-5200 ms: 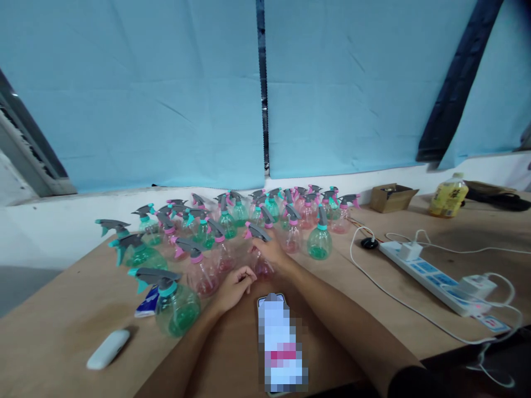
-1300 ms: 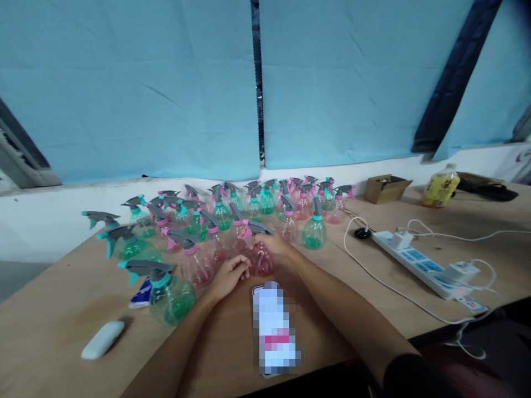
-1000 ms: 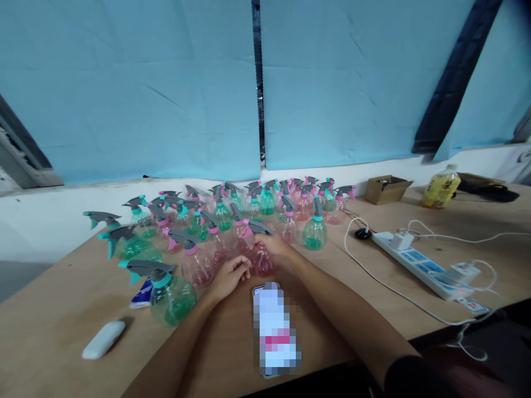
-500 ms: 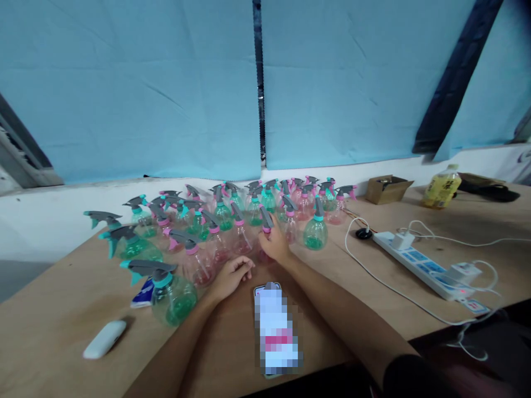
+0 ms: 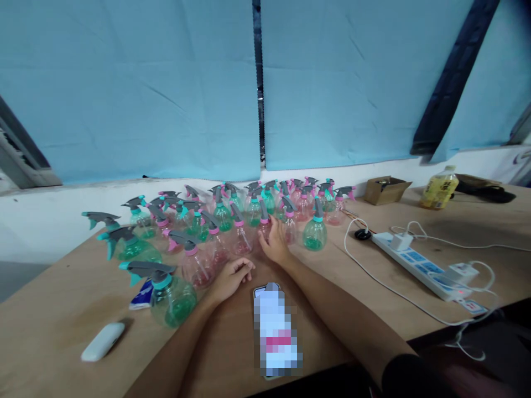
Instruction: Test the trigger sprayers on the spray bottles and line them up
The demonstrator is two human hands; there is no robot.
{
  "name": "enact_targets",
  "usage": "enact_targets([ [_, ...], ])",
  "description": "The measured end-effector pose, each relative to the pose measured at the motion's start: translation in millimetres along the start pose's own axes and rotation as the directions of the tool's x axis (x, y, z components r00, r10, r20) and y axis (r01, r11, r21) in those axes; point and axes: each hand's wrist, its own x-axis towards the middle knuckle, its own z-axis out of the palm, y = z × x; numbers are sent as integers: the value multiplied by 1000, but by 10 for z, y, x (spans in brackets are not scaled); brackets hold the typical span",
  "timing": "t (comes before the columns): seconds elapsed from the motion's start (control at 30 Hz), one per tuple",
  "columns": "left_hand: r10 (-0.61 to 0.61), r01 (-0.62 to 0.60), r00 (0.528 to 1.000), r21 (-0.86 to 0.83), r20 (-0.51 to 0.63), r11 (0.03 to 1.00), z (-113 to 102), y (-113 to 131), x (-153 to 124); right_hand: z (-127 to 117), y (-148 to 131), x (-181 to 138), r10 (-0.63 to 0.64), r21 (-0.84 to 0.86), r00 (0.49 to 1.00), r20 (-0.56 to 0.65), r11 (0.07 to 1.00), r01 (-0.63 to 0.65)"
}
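Observation:
My right hand is around the lower part of a round clear spray bottle with a pink collar and a grey trigger head. Its thumb lies along the near left side and its fingers along the right. To the left, my left hand rests on the table, fingers loosely curled and nothing in them. A pink-tinted spray bottle stands just beyond it. A green one is beside my left forearm. Between my forearms lies a phone with its screen blurred out.
Several more pink and green spray bottles fill the back of the table. A white power strip with cables, a small cardboard box and a yellow drink bottle are at right. A white case and blue packet lie at left.
The pink-collared spray bottle has shifted slightly away from me. My right hand's grip has moved from its collar down to its body, fingers wider apart. My left hand stays put.

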Motion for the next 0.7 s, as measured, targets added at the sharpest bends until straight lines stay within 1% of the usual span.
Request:
enact_targets([
  [0.2,7,-7,1000,-5,5,1000,3,-17,3,67,59,-18,-9,127,1000,-16,992,11],
  [0.37,21,-21,1000,6,10,1000,-1,-20,1,80,100,-20,-31,197,999,30,980,24],
  [0.5,25,-25,1000,4,11,1000,0,-35,1,46,115,-6,0,246,998,67,969,-17],
  [0.6,21,-21,1000,7,7,1000,1,-37,0,21,108,-1,36,249,995,92,967,-58],
  [0.7,18,-18,1000,6,1,1000,1,-38,-1,-11,64,-5,62,236,995,83,969,-80],
])
